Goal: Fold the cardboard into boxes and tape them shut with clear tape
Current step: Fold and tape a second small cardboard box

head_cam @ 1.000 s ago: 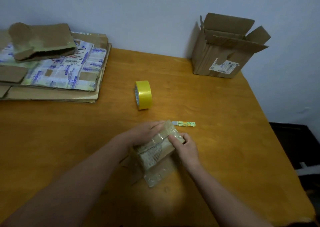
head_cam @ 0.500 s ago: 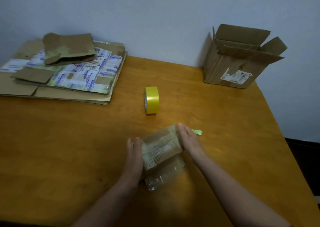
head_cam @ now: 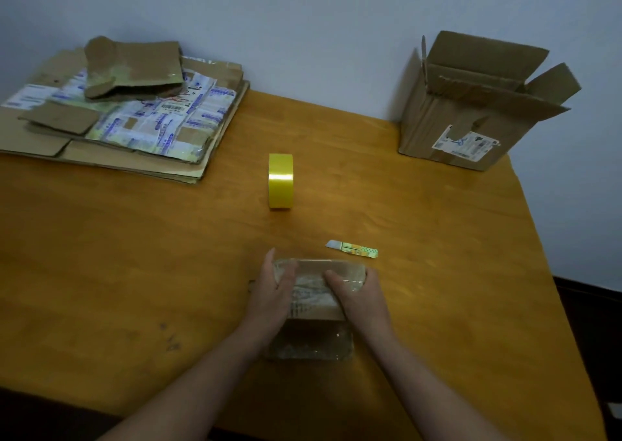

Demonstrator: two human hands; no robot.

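A small cardboard box (head_cam: 314, 292), glossy with clear tape, stands on the wooden table (head_cam: 134, 255) near the front middle. My left hand (head_cam: 274, 292) holds its left side, thumb over the top. My right hand (head_cam: 358, 294) holds its right side, thumb across the top face. A flap of the box lies flat towards me. A yellowish roll of tape (head_cam: 280, 180) stands on edge behind the box. A small utility knife (head_cam: 351, 248) with its blade out lies just beyond my right hand.
A stack of flattened cardboard (head_cam: 128, 117) with shipping labels fills the table's far left corner. An upright open box (head_cam: 471, 104) stands at the far right against the wall. The table's right edge drops to a dark floor.
The box has been turned square to me, and both hands have shifted from flat against its sides to grasping them with thumbs on top. The knife is no longer hidden behind my right hand.
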